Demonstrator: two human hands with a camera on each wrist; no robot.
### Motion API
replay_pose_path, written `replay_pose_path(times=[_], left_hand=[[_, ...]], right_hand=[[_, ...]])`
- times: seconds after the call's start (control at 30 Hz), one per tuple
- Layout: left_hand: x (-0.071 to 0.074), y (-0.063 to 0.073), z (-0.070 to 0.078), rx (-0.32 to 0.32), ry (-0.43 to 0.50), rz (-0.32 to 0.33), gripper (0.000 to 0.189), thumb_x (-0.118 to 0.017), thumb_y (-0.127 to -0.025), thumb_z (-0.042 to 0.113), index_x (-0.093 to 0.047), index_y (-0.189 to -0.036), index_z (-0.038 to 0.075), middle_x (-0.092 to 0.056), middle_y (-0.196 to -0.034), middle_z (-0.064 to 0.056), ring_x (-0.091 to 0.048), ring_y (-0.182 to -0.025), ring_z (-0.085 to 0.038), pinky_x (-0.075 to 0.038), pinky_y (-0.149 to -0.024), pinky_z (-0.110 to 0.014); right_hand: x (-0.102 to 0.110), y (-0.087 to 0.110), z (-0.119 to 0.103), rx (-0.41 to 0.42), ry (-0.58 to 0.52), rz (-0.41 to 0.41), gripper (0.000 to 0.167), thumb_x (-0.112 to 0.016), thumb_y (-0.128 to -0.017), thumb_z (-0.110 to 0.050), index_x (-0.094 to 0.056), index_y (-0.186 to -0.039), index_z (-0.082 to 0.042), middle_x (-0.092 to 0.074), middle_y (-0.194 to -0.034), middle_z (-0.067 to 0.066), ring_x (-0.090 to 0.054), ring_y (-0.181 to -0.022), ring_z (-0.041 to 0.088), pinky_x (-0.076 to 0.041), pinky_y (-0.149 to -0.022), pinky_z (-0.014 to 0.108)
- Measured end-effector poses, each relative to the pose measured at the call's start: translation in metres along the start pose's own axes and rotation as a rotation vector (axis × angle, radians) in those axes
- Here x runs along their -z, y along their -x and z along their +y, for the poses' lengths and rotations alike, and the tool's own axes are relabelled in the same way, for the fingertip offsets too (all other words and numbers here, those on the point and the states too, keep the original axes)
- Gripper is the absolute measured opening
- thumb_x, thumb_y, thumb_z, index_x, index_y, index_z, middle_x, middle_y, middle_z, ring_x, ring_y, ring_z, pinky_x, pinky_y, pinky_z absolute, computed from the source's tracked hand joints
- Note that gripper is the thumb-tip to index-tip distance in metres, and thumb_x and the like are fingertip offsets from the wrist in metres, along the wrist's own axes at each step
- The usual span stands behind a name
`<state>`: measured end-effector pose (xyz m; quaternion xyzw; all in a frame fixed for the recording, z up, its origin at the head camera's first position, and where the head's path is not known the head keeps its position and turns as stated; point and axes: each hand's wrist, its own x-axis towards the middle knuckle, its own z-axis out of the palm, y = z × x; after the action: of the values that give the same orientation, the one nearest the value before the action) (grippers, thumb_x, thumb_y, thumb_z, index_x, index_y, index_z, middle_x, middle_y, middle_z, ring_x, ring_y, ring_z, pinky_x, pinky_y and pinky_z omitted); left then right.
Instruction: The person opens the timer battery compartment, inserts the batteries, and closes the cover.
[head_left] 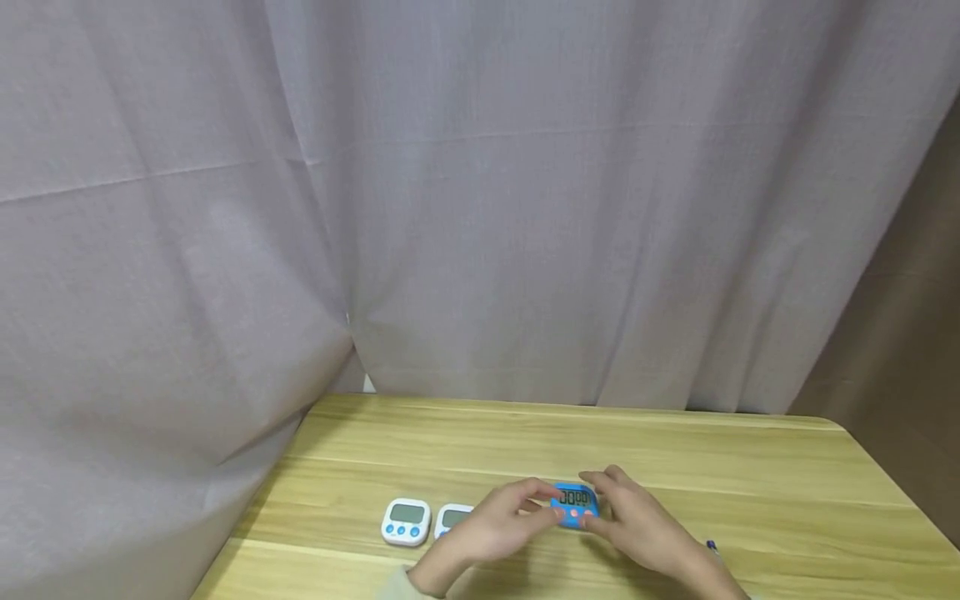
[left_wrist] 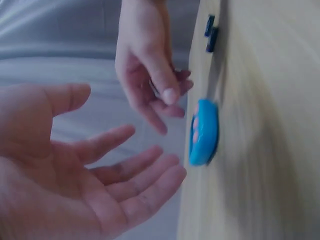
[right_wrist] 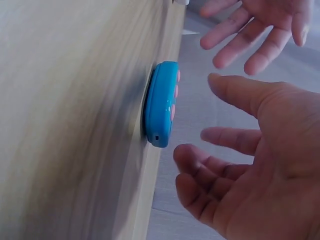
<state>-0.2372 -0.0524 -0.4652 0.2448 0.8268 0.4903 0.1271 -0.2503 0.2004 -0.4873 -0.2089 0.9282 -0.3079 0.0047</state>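
Blue plastic covers the small timer (head_left: pixel 575 504), which lies flat on the wooden table (head_left: pixel 675 450), between the two hands, with its display facing up and showing zeros. Three pink buttons (head_left: pixel 575 514) stand in a row below this display. The left hand (head_left: pixel 504 522) is on one side of the timer and the right hand (head_left: pixel 633 521) on the other. In the head view, the fingers seem to meet its edges, but both wrist views show them apart from it. The grip of each hand is wide: the left fingers are spread and relaxed, and the right fingers bend loosely, with the thumb well away from them. To the left lie a white timer (head_left: pixel 407 522) and, just beside it, a second white timer (head_left: pixel 452 515), partly hidden by the left hand. Behind the table hangs a grey curtain (head_left: pixel 525 250).
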Motion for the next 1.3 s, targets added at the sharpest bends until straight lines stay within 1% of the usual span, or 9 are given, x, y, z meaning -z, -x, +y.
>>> replay_pose_path(times=[0.17,0.33,0.5,0.57,0.7,0.8,0.93,1.1,1.3], left_hand=[[0.016,0.007,-0.006,-0.05,-0.151,-0.076,0.045,-0.065,-0.105,0.039,-0.065,-0.14,0.011,-0.07,-0.137,-0.009,-0.068,-0.117,-0.019,-0.06,-0.094,-0.03],[0.028,0.016,-0.013,-0.055,-0.239,-0.152,0.047,-0.064,-0.105,0.04,-0.063,-0.141,0.01,-0.072,-0.132,-0.006,-0.067,-0.118,-0.013,-0.059,-0.097,-0.027],[0.036,0.021,-0.016,-0.033,-0.276,-0.113,0.052,-0.068,-0.102,0.041,-0.062,-0.143,0.011,-0.07,-0.136,-0.008,-0.067,-0.122,-0.017,-0.059,-0.1,-0.03],[0.04,0.022,-0.017,-0.022,-0.286,-0.085,0.056,-0.072,-0.1,0.039,-0.06,-0.146,0.01,-0.07,-0.135,-0.011,-0.071,-0.109,-0.021,-0.06,-0.098,-0.032],[0.047,0.024,-0.02,0.004,-0.419,-0.037,0.065,-0.083,-0.091,0.035,-0.06,-0.146,0.011,-0.067,-0.138,-0.013,-0.068,-0.111,-0.028,-0.061,-0.098,-0.038],[0.052,0.025,-0.022,0.026,-0.534,-0.043,0.069,-0.092,-0.081,0.028,-0.063,-0.142,0.013,-0.065,-0.141,-0.01,-0.061,-0.127,-0.028,-0.061,-0.102,-0.042],[0.056,0.025,-0.025,0.062,-0.597,-0.083,0.074,-0.099,-0.071,0.023,-0.067,-0.137,0.013,-0.069,-0.133,-0.006,-0.064,-0.121,-0.023,-0.062,-0.1,-0.039],[0.055,0.024,-0.027,0.076,-0.691,-0.069,0.078,-0.101,-0.064,0.022,-0.069,-0.134,0.013,-0.071,-0.127,-0.006,-0.066,-0.114,-0.024,-0.063,-0.097,-0.043],[0.05,0.025,-0.031,0.054,-0.725,-0.063,0.068,-0.101,-0.063,0.016,-0.074,-0.125,0.017,-0.072,-0.121,-0.001,-0.065,-0.105,-0.017,-0.064,-0.084,-0.035]], right_hand=[[0.002,0.001,-0.001,0.036,-0.015,0.024,0.059,-0.078,-0.097,-0.035,-0.061,-0.144,-0.005,-0.059,-0.115,0.003,-0.051,-0.08,0.006,-0.048,-0.059,0.021],[0.004,0.003,0.001,0.087,0.026,0.049,0.056,-0.08,-0.095,-0.032,-0.064,-0.141,-0.007,-0.063,-0.121,0.001,-0.061,-0.096,0.013,-0.056,-0.074,0.024],[0.008,0.007,0.006,0.115,0.047,0.075,0.053,-0.081,-0.094,-0.029,-0.064,-0.14,-0.008,-0.064,-0.124,0.001,-0.063,-0.102,0.018,-0.057,-0.077,0.025],[0.01,0.009,0.008,0.127,0.055,0.094,0.052,-0.082,-0.093,-0.026,-0.065,-0.139,-0.009,-0.065,-0.125,0.001,-0.063,-0.101,0.018,-0.056,-0.075,0.024],[0.015,0.012,0.011,0.142,0.071,0.123,0.051,-0.084,-0.092,-0.022,-0.066,-0.138,-0.012,-0.066,-0.123,-0.002,-0.064,-0.101,0.019,-0.056,-0.075,0.025],[0.019,0.014,0.013,0.135,0.053,0.125,0.051,-0.084,-0.092,-0.021,-0.065,-0.138,-0.014,-0.066,-0.123,-0.003,-0.064,-0.102,0.02,-0.057,-0.075,0.026],[0.021,0.014,0.015,0.128,0.011,0.119,0.05,-0.083,-0.093,-0.022,-0.065,-0.139,-0.016,-0.066,-0.123,-0.003,-0.065,-0.103,0.022,-0.057,-0.074,0.026],[0.022,0.015,0.015,0.131,-0.021,0.113,0.048,-0.082,-0.094,-0.024,-0.065,-0.139,-0.017,-0.066,-0.123,-0.003,-0.065,-0.104,0.023,-0.057,-0.075,0.027],[0.023,0.015,0.014,0.112,-0.056,0.094,0.047,-0.081,-0.095,-0.024,-0.064,-0.139,-0.015,-0.067,-0.124,-0.001,-0.064,-0.106,0.025,-0.057,-0.074,0.026]])
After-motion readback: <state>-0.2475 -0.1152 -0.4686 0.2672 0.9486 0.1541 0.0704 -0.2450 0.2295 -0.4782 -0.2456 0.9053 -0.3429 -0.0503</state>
